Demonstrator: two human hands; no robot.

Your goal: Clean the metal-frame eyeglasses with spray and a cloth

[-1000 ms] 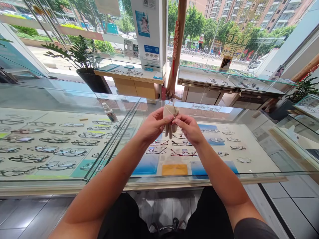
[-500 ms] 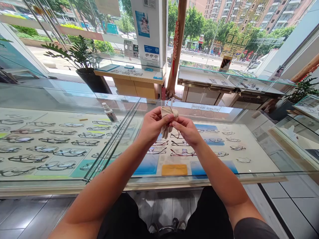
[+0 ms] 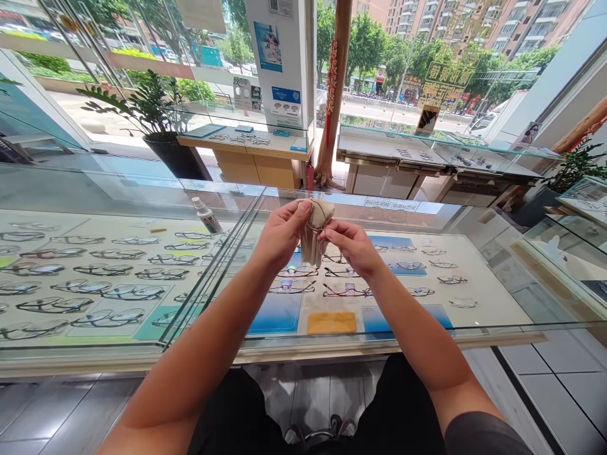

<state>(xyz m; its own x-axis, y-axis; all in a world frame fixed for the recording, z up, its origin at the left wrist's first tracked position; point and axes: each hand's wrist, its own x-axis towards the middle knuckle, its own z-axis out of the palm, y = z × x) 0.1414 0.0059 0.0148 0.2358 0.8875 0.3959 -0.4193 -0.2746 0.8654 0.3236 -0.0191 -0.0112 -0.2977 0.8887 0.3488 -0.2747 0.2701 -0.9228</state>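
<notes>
Above the glass counter, a pair of thin-rimmed eyeglasses (image 3: 321,217) is held between my two hands, with a beige cleaning cloth (image 3: 312,248) bunched around and behind it. My left hand (image 3: 281,232) is closed, thumb on top, pinching the cloth and the frame at its left side. At the frame's right side, the fingers of my right hand (image 3: 349,245) pinch a thin part of the eyeglasses. The cloth's lower end hangs down between the hands. Fingers and cloth partly hide the frame.
Below my hands lies the glass display counter (image 3: 493,268) with rows of eyeglasses (image 3: 124,290) inside. A white spray bottle (image 3: 207,216) stands on the left. An orange-yellow cloth (image 3: 331,323) lies near the front edge. A potted plant (image 3: 171,145) and further showcases stand beyond.
The cloth has shifted from being bundled over the eyeglasses to hanging lower, so more of the thin frame shows. My left hand has moved slightly left, away from the right hand.
</notes>
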